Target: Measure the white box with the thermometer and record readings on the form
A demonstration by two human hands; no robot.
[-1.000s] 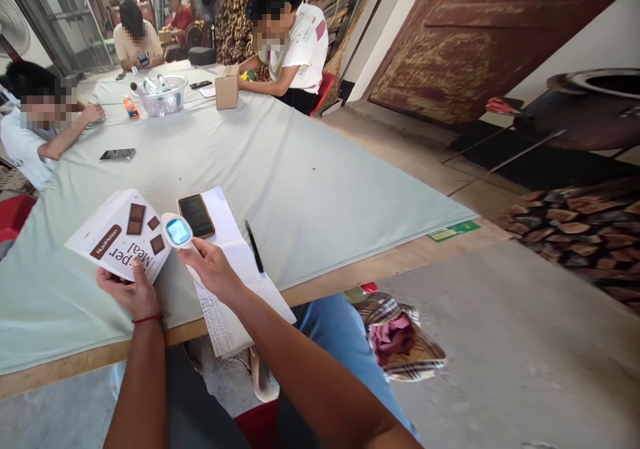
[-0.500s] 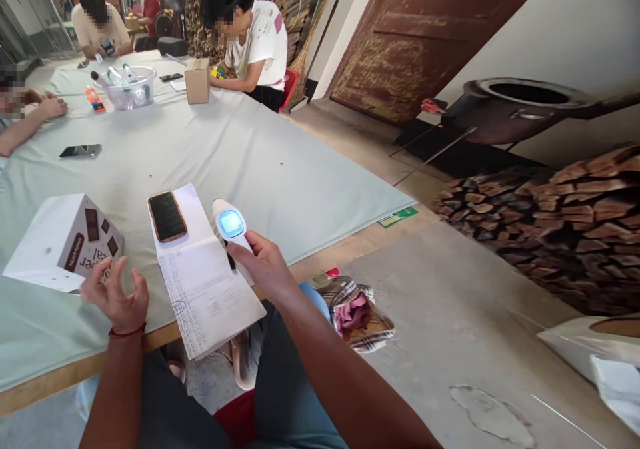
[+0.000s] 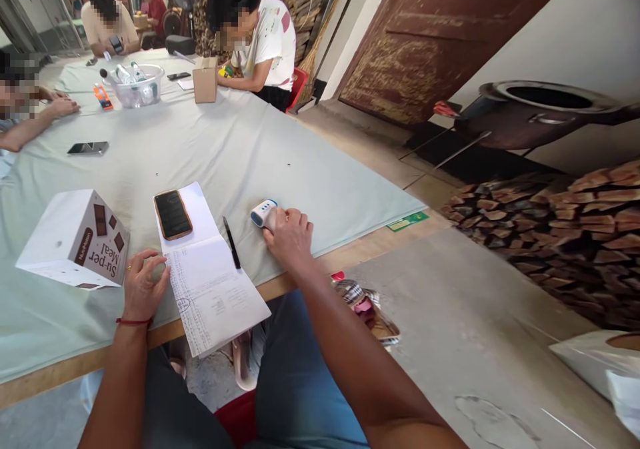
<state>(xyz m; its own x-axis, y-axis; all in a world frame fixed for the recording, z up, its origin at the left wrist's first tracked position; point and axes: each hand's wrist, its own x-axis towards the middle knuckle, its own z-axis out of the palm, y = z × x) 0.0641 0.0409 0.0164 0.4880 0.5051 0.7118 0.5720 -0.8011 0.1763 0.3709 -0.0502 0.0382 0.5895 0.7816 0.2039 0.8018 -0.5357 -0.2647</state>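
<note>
My right hand (image 3: 291, 237) is closed around the handle of a white and blue infrared thermometer (image 3: 264, 213), which lies low over the tablecloth to the right of a black pen (image 3: 231, 242). Its screen is turned out of sight. My left hand (image 3: 145, 281) rests at the left edge of an open notebook (image 3: 215, 295), fingers curved with a gap between thumb and forefinger, and nothing visible in it. Handwriting covers part of the lower page, while a smartphone in a brown case (image 3: 173, 215) lies on the upper page. Beside my left hand stands a white carton with brown print (image 3: 75, 239).
A pale green cloth covers the table (image 3: 330, 182). Farther back are another phone (image 3: 88, 148), a clear basin of bottles (image 3: 137, 92) and a small cardboard box (image 3: 205, 82). Several people sit around the table's far part. Stacked firewood (image 3: 560, 235) and a large pot (image 3: 540, 119) stand at the right.
My right hand has moved right with the thermometer and turned it, so its lit screen no longer shows. My left hand has shifted right from the carton to the notebook's edge.
</note>
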